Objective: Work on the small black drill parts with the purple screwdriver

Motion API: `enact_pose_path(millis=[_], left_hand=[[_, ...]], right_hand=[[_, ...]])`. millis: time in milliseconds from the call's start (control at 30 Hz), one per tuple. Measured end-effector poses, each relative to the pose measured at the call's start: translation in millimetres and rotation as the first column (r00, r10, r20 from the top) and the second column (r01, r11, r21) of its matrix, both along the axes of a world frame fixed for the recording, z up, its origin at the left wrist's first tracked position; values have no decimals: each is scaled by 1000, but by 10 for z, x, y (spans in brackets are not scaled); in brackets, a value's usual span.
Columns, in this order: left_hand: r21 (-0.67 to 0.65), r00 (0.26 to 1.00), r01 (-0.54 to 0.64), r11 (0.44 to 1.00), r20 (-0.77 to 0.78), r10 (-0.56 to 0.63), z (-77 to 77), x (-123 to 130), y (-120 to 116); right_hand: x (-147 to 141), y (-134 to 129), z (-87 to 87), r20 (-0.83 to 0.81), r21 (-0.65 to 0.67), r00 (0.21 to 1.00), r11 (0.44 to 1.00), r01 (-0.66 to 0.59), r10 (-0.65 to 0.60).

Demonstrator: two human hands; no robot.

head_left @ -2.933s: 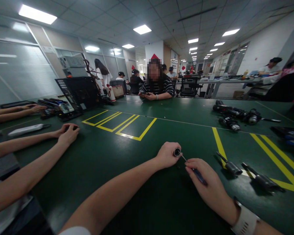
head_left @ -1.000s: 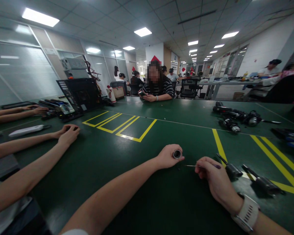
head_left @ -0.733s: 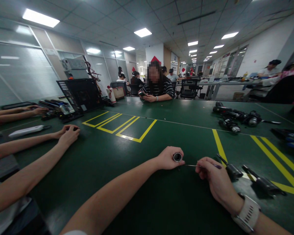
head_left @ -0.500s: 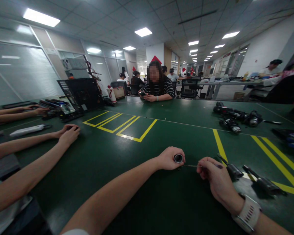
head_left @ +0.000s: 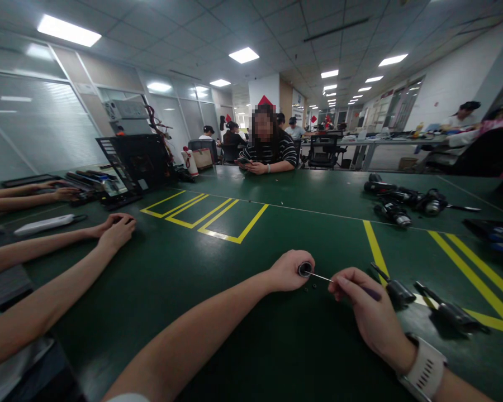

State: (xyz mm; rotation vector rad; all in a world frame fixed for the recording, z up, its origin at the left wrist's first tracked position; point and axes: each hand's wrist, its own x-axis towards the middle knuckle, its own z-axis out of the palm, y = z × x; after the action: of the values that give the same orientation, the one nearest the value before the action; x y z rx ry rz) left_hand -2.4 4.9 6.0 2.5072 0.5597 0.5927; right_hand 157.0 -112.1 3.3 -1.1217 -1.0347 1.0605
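Observation:
My left hand (head_left: 290, 270) is closed around a dark, hollow cylindrical part (head_left: 304, 269), its round open end facing right and toward me. In my right hand (head_left: 362, 301) is a thin screwdriver (head_left: 319, 276) with a purple handle, held between thumb and fingers. The shaft's tip reaches into the mouth of the cylinder; what it touches inside is hidden. Two tiny dark pieces, like small rings or nuts (head_left: 314, 286), lie on the green table (head_left: 218, 329) just below the cylinder. A watch is strapped on my right wrist.
Right of my right hand lie two dark tool parts (head_left: 452, 312). Farther back are several black metal assemblies (head_left: 402, 201). A co-worker's hands (head_left: 117, 229) rest at left, near a white power strip (head_left: 46, 224) and a black computer case (head_left: 136, 162). Another person sits opposite.
The screwdriver's tip has moved from below the cylinder's rim up into its opening, with my right hand shifting slightly left. The tiny pieces now show more clearly beneath.

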Motion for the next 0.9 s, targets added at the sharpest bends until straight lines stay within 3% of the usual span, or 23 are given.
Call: enact_pose_path(millis=[133,300,600,800,900], left_hand=[[-11,1000,-18,1000,-3,18,28,-8,-11],[-22,1000,-22,1000,3,22,21,-4,-10],[-5,998,-54,999,-11,54,44,2,-27],[72,991,-133,988,-8,134,6,-1,-32],[41,980,-196,980,33,195,-22,1,-23]], right_hand=[[7,-4,-73,178,29,984,1000,-8,3],[12,-20,-31,291,15,957,1000,-21,16],[-37,-53,102,311,-28,950,1000,-4,12],[-82,-69,167,390,-27,921,1000,4,7],[-98,-42,159,301,-69,953,997,-24,43]])
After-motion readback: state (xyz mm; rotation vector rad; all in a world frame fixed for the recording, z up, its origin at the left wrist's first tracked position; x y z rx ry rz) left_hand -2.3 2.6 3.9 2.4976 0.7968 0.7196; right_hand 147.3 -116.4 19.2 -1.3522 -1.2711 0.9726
